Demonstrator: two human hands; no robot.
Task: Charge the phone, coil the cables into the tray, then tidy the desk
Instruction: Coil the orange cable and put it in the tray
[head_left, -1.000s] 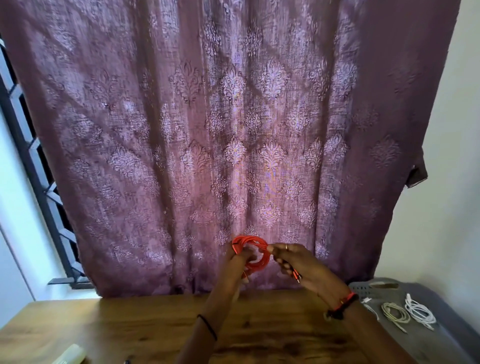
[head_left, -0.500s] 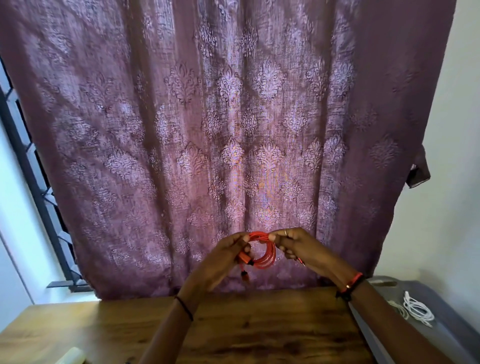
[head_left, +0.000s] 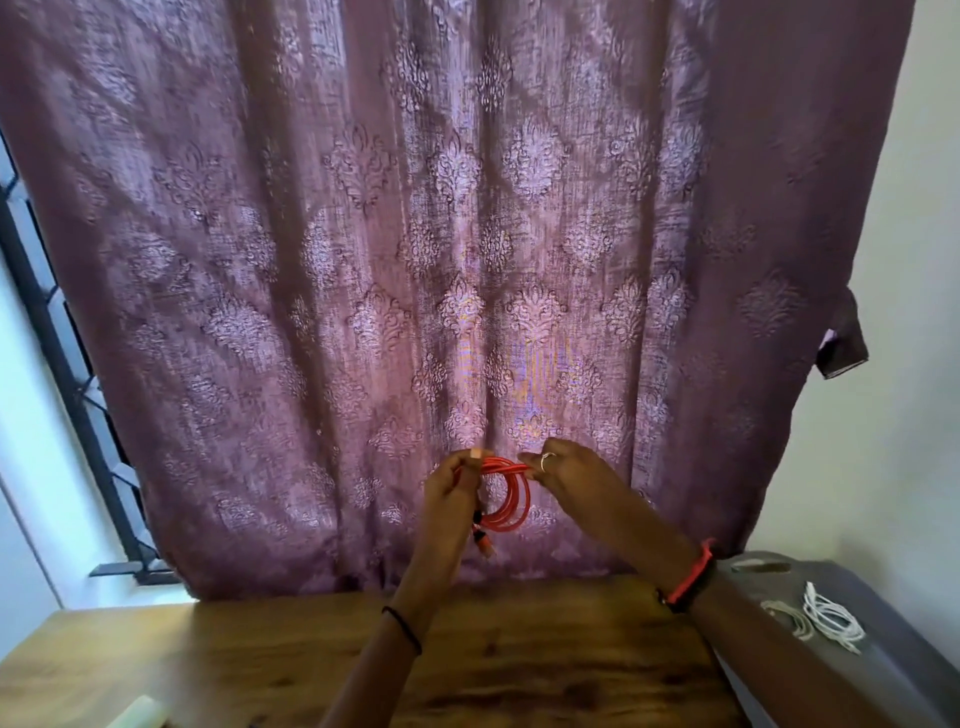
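A red cable (head_left: 511, 501), wound into a small coil, hangs in the air in front of the curtain, above the far edge of the wooden desk (head_left: 519, 654). My left hand (head_left: 451, 491) grips the coil's left side, and a plug end dangles below it. My right hand (head_left: 563, 470) pinches the top right of the coil. At the right stands a grey tray (head_left: 893, 623) with a coiled white cable (head_left: 831, 621) and a paler coiled cable (head_left: 789, 618) in it. No phone is in view.
A patterned purple curtain (head_left: 467, 260) hangs right behind the desk. A barred window (head_left: 62, 389) is at the left. A pale object (head_left: 140, 714) lies at the desk's near left corner. A white wall is at the right.
Both hands have lifted the red coil higher in front of the curtain. The left hand shifted its grip to the coil's left side, and the coil now hangs more upright.
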